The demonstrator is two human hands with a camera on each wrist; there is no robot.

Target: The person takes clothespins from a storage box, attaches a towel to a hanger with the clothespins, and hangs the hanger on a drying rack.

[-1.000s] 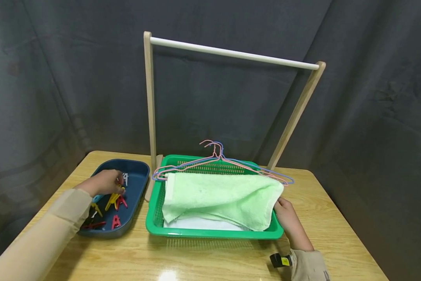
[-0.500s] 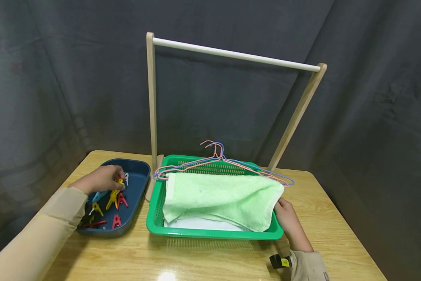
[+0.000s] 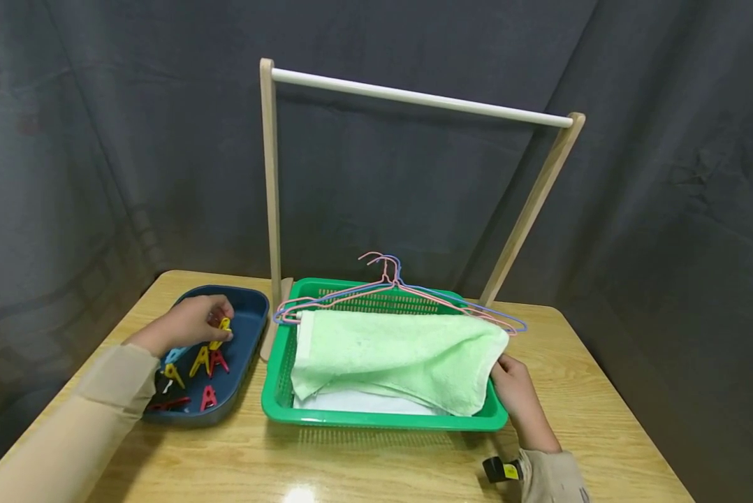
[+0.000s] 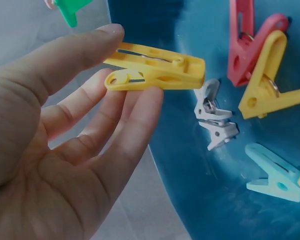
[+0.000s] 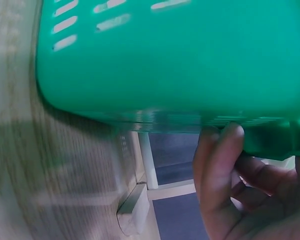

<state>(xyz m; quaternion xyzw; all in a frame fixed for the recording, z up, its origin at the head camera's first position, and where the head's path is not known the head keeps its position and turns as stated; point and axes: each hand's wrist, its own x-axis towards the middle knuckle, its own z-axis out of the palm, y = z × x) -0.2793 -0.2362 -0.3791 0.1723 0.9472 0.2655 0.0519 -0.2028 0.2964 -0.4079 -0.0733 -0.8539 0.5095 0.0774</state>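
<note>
My left hand (image 3: 194, 321) is over the dark blue tray (image 3: 256, 297), pinching a yellow clothespin (image 4: 157, 67) between thumb and fingertips. Below it in the tray lie several other clothespins: a red one (image 3: 208, 397), another yellow one (image 4: 262, 75), white ones (image 4: 217, 127) and a light blue one (image 4: 275, 175). My right hand (image 3: 516, 388) grips the right side of the green basket (image 3: 383, 418), its fingertips against the outer wall under the rim in the right wrist view. A light green towel (image 3: 395, 349) covers most of the basket, its right corner beside this hand.
Pink and blue hangers (image 3: 394, 283) lie across the basket's back, hooks upward. Behind stands a rack with a white bar (image 3: 420, 98) and wooden posts (image 3: 269, 181). A white cloth (image 3: 367, 401) lies under the towel. All stands on a wooden table (image 3: 603, 433).
My left hand has lifted the yellow clothespin slightly out of the pile and turned it to the right. The right hand, basket and towel have stayed in place.
</note>
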